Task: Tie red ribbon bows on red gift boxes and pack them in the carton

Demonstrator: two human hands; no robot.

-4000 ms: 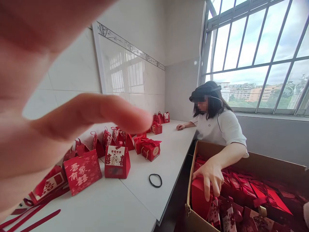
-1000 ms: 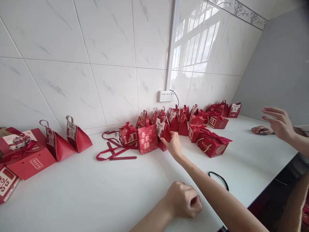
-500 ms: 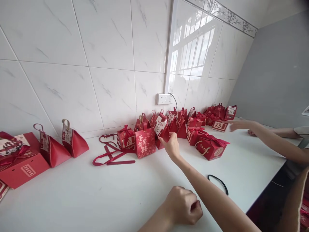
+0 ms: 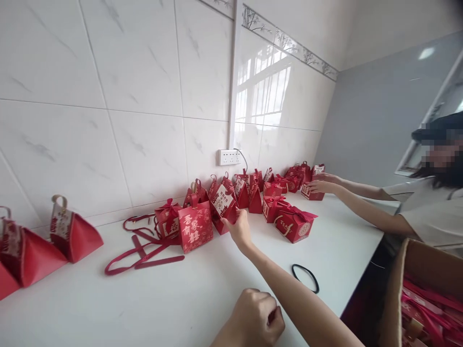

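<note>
The right hand (image 4: 239, 230) hides part of the white-fronted box (image 4: 223, 202), while the frame's corner crops the cardboard carton (image 4: 428, 262).

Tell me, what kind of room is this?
Perhaps a workroom: there's a white table with many red gift boxes, a tiled wall behind it and a cardboard box beside it.

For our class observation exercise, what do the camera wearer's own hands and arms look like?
The left hand and right hand are ungloved. No sleeve, watch or bracelet shows on the right forearm or visible left wrist. Nail details are unclear.
</note>
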